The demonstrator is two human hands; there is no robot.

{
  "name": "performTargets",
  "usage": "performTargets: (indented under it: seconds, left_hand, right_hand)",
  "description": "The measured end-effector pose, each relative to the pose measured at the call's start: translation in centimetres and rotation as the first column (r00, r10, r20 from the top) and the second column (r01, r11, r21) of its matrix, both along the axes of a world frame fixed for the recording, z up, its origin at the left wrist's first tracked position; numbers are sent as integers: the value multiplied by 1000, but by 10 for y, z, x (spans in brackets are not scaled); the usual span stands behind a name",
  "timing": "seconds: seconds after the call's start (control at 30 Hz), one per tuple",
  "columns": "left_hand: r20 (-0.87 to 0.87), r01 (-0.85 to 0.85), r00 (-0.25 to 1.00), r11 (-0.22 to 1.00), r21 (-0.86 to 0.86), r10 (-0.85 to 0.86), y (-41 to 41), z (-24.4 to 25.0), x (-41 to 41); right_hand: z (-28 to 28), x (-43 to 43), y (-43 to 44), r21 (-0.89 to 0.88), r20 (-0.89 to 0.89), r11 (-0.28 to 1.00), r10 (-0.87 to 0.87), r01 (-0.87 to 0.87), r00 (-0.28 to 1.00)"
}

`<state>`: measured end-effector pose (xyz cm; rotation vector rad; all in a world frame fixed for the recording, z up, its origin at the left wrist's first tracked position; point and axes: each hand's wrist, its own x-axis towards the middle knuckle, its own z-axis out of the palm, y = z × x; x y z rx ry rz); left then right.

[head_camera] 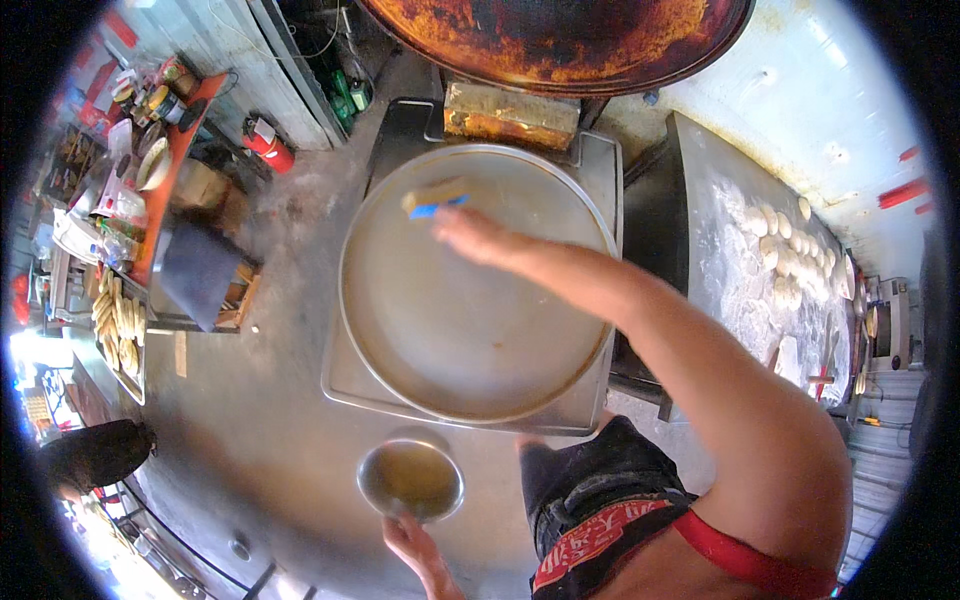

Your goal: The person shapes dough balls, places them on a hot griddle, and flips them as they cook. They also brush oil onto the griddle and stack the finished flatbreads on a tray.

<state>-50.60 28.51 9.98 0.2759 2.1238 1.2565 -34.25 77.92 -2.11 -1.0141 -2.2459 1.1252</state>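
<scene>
My right hand [474, 234] is closed on a brush with a blue handle [439, 208] and pale bristles, blurred by motion. The bristles are over the upper left part of a large round metal pan [480, 322], which rests on a square metal surface [349, 375]. My left hand [410, 541] grips the rim of a metal bowl [411, 480] at the lower middle of the view. Brownish-yellow liquid lies in the bowl, which is held off the pan's near left side.
Beyond the pan are a stained metal block [511, 116] and a large scorched round lid [555, 37]. Dough pieces [787, 255] lie on a floured table [705, 187] at right. A fire extinguisher [270, 146] and a tray of long breads [120, 330] are at left.
</scene>
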Motion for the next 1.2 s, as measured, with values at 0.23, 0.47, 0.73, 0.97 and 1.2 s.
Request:
performTargets:
  seconds: [0.23,0.47,0.73,0.97,1.2]
  left_hand:
    - [6,48,999,999,11,-48,-1,-23,3]
    - [-30,92,995,995,-32,-93,1,-19,2]
    - [-66,72,995,997,-41,-75,-12,-16,6]
    - [-30,77,996,993,-89,-80,-17,-25,8]
    - [-40,68,997,998,-3,-68,-6,-8,18]
  right_hand:
    - [59,181,-121,-294,503,920,-83,260,861]
    - [38,134,-221,-185,311,951,297,-249,903]
    - [28,131,-219,236,626,654,464,-719,627]
    - [39,127,-263,237,403,700,561,-674,723]
    - [13,42,-93,-47,223,969,248,-244,943]
